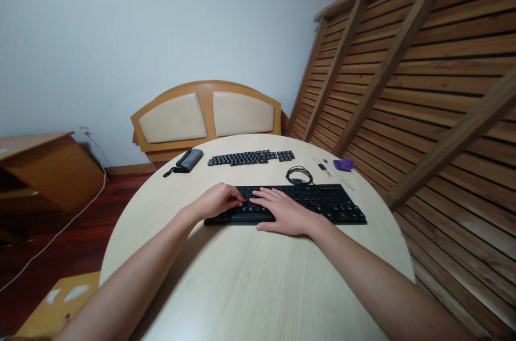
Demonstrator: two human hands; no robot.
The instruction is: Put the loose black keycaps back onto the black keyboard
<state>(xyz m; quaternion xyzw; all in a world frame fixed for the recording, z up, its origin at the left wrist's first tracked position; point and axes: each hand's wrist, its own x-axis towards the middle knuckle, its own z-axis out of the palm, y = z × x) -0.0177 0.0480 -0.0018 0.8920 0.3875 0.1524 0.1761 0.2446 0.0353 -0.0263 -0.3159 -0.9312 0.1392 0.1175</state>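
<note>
A black keyboard lies flat on the round table in front of me. Over its left half, my left hand is curled, thumb and fingertips pinched together down at the keys; whatever they hold, if anything, is hidden. My right hand rests palm down across the middle of the keyboard, fingers stretched and spread towards the left hand. Its thumb lies along the front edge. Behind the keyboard sits its coiled black cable. Further back, rows of loose black keycaps are laid out in keyboard order.
On the pale round table a grey and black pouch lies at the back left. A purple cloth, a wire tool with a black part and a thin white stick lie at the right. Wooden slats lean close on the right.
</note>
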